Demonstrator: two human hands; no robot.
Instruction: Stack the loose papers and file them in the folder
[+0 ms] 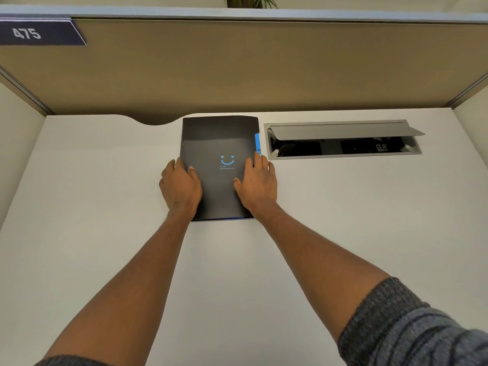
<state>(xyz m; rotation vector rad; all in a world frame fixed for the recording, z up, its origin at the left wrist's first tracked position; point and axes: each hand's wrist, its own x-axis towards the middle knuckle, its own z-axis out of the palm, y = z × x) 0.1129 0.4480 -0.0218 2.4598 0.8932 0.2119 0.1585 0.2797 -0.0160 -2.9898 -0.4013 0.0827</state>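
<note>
From your head camera, you look down at a white desk [92, 207]. A tan wall panel [237, 67] stands along the back of it. A dark sign [39, 33] in the top left corner of the panel says 475. A bit of a green plant [253, 1] peeks over the top. On the right side of the desk there is a gray cable box [343, 140] set into the top, and its lid is tipped up so you can see dark things inside.

The black folder [219, 138] lies flat and closed near the back of the desk, just left of the cable box. It has a small blue smiley face [227, 160] with heart eyes on the front. A thin bit of blue [257, 143] sticks out along its right edge, and a thin blue line shows at its near edge.

Your left hand [181, 187] rests flat on the left side of the folder with the fingers spread open. Your right hand [257, 183] rests flat on the right side, open too. Neither hand is gripping anything. Your right arm has a gray sleeve [409, 334] pushed up.
</note>
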